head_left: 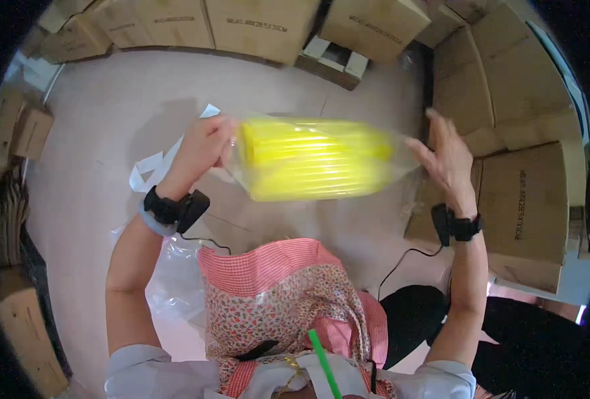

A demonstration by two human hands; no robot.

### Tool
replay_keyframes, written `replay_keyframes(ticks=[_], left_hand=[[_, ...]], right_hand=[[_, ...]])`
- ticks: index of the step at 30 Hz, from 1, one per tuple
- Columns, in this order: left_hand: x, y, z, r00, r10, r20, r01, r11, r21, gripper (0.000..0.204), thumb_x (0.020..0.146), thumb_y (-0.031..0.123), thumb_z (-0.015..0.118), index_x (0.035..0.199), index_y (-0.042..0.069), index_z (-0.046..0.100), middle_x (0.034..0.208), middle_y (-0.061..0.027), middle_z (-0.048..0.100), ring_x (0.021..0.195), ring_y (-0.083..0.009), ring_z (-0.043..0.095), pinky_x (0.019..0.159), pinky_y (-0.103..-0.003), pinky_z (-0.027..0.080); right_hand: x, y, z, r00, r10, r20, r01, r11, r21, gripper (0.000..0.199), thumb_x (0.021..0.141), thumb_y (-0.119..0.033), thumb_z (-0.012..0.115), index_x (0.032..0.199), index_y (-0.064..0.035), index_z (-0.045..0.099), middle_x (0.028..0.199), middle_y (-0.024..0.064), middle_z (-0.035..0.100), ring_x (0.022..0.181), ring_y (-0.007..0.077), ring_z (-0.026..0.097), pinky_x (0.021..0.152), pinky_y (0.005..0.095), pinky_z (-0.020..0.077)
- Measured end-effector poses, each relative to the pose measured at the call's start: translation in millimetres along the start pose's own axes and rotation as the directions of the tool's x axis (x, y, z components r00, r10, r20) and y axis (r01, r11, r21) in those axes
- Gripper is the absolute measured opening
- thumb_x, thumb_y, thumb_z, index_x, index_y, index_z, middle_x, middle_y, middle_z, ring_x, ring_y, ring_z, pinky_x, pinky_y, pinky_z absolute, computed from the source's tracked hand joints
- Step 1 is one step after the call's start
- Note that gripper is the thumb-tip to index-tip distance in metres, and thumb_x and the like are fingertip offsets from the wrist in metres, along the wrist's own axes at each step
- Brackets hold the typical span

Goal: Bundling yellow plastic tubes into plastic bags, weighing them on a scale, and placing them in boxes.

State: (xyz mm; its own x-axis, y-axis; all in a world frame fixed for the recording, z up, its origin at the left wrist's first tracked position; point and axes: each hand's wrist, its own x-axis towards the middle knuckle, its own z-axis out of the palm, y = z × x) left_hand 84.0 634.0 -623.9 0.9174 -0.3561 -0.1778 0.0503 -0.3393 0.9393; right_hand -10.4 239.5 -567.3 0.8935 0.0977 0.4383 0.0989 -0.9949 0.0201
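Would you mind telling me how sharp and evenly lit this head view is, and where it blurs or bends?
In the head view, the yellow bundle in clear plastic is smeared by motion blur, as is the right hand; the left hand is a little crisper. Light is soft, with a faint shadow on the floor. Cardboard boxes curve toward the dark fisheye rim.

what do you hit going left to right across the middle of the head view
stacked cardboard → white plastic strips on the floor → left hand → clear bag of yellow sticks → right hand → cardboard boxes
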Motion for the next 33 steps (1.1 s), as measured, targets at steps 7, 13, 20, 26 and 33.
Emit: replay_keyframes(ticks=[7,13,20,26,33], left_hand=[[11.1,28.2,21.8,0.991,0.005,0.133,0.003,0.998,-0.064,0.016,0.084,0.015,0.057,0.074,0.008,0.048,0.055,0.0015,0.047,0.046,-0.0066,0.046,0.042,-0.021,0.037],[8.9,-1.3,-34.9,0.994,0.035,-0.099,-0.046,0.994,-0.102,0.018,0.082,0.014,0.06,0.076,0.009,0.044,0.054,0.001,0.046,0.046,-0.007,0.046,0.042,-0.021,0.037],[-8.2,43.4,3.0,0.954,-0.241,-0.176,0.263,0.957,0.12,0.017,0.082,0.017,0.059,0.074,0.008,0.047,0.055,0.0006,0.047,0.045,-0.0081,0.046,0.04,-0.023,0.037],[-0.8,18.4,2.0,0.992,-0.108,0.068,0.107,0.994,0.019,0.022,0.081,0.02,0.061,0.066,0.005,0.053,0.054,0.0004,0.049,0.044,-0.0081,0.046,0.041,-0.023,0.037],[-21.2,5.3,-33.4,0.981,-0.152,0.118,0.12,0.962,0.244,0.025,0.081,0.02,0.061,0.064,0.004,0.053,0.052,0.001,0.048,0.045,-0.0074,0.046,0.042,-0.022,0.037]], right_hand=[[-3.1,-21.3,18.8,0.707,0.34,0.621,-0.707,0.314,0.634,0.017,0.086,-0.02,0.054,0.087,-0.0038,0.06,0.054,-0.0023,0.047,0.044,0.0065,0.043,0.04,0.0217,0.032],[-40.7,-6.2,5.2,0.654,0.324,0.684,-0.753,0.187,0.631,0.015,0.085,-0.015,0.051,0.085,-0.004,0.06,0.054,-0.0002,0.049,0.045,0.009,0.046,0.042,0.0239,0.0346],[-12.9,-19.4,-0.3,0.924,0.1,0.368,-0.197,0.952,0.236,0.019,0.086,-0.015,0.05,0.09,0.0002,0.059,0.056,0.0054,0.053,0.053,0.0194,0.055,0.051,0.0349,0.0432],[-4.4,-30.8,56.8,0.983,0.12,0.141,-0.181,0.79,0.586,0.023,0.087,-0.022,0.053,0.087,-0.0005,0.059,0.056,0.0029,0.051,0.05,0.0134,0.049,0.047,0.0314,0.0399],[-48.6,-7.9,23.8,0.692,0.456,0.559,-0.708,0.282,0.647,0.022,0.089,-0.025,0.052,0.082,-0.0053,0.06,0.057,-0.0047,0.046,0.046,0.0029,0.036,0.041,0.0209,0.0261]])
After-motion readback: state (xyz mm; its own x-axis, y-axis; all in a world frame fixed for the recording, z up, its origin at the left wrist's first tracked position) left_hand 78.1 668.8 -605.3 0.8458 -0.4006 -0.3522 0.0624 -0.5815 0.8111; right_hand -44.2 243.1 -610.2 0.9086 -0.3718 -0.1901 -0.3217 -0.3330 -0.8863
